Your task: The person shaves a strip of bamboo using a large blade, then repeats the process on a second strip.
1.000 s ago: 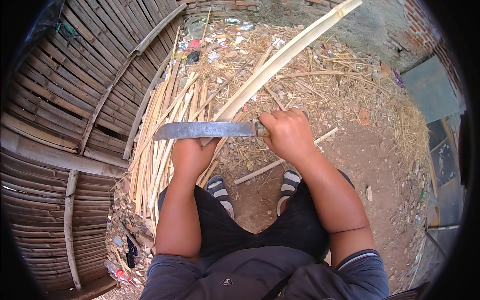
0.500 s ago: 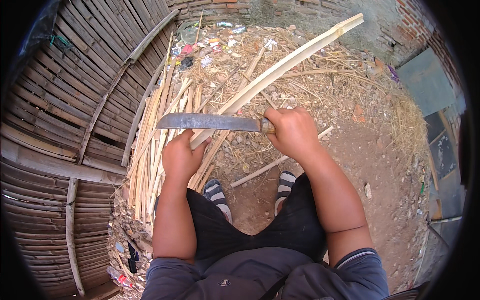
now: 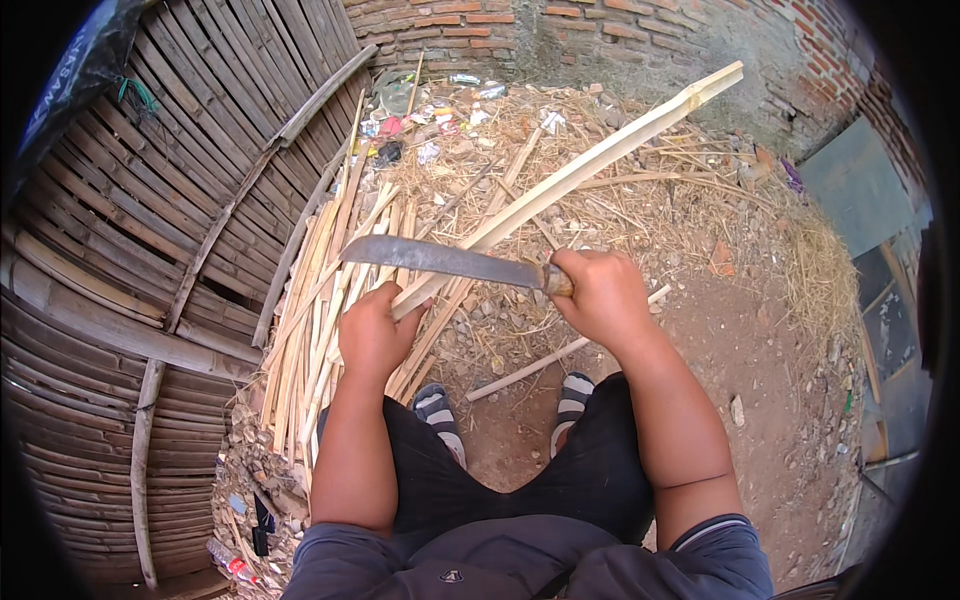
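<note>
My left hand [image 3: 378, 335] is closed around the near end of a long, pale split bamboo strip [image 3: 580, 172], which slants up and away to the far right. The strip has a joint near its far end. In my right hand [image 3: 603, 293] is a machete [image 3: 450, 259], gripped by its wooden handle. Its broad dark blade points left and lies across the strip just beyond my left hand. Whether the edge touches the strip, I cannot tell.
Many cut bamboo strips [image 3: 318, 300] lie heaped at the left, beside a slatted bamboo wall [image 3: 140, 215]. A loose stick [image 3: 530, 370] rests on the dirt near my feet. Shavings and litter cover the ground up to a brick wall [image 3: 600, 35]. Grey panels [image 3: 860, 185] lean at the right.
The machete now tilts, its tip higher than its handle, where it was nearly level. My head view has shifted, so both hands and the strip appear slightly lower and to the right.
</note>
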A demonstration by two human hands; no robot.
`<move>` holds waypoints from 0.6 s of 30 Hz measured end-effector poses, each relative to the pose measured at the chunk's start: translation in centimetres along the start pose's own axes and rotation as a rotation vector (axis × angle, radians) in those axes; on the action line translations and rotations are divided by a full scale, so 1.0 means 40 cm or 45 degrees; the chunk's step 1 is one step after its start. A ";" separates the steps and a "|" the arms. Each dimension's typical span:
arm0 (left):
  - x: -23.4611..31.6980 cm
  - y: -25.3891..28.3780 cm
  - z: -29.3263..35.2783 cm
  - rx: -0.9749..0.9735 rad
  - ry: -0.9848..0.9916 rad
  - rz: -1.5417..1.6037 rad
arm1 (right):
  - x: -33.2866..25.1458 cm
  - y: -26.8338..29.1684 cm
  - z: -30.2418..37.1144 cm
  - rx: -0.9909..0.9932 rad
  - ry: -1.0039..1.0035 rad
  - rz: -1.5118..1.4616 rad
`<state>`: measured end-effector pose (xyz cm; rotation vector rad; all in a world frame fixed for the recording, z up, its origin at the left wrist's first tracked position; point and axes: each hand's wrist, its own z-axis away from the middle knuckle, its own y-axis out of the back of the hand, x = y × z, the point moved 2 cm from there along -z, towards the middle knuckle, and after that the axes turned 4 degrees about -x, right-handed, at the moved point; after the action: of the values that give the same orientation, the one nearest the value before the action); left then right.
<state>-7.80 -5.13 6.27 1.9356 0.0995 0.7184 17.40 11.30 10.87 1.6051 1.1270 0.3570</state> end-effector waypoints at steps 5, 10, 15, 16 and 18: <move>0.006 0.033 0.004 0.075 -0.050 -0.038 | -0.030 0.019 -0.002 0.007 0.014 -0.083; 0.051 0.139 -0.008 0.031 -0.057 -0.162 | 0.041 0.075 -0.005 0.222 -0.288 -0.146; -0.015 0.102 0.031 0.105 -0.037 -0.164 | 0.052 0.060 -0.003 0.131 -0.228 -0.177; -0.023 0.083 0.044 0.072 -0.003 -0.128 | 0.033 0.039 0.000 0.090 -0.167 -0.063; -0.041 0.069 0.046 -0.010 0.026 -0.114 | 0.000 0.021 0.003 -0.002 -0.011 0.024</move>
<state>-8.85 -8.52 7.35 1.9038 0.1947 0.6783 17.88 11.24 11.56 1.6156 1.1053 0.3632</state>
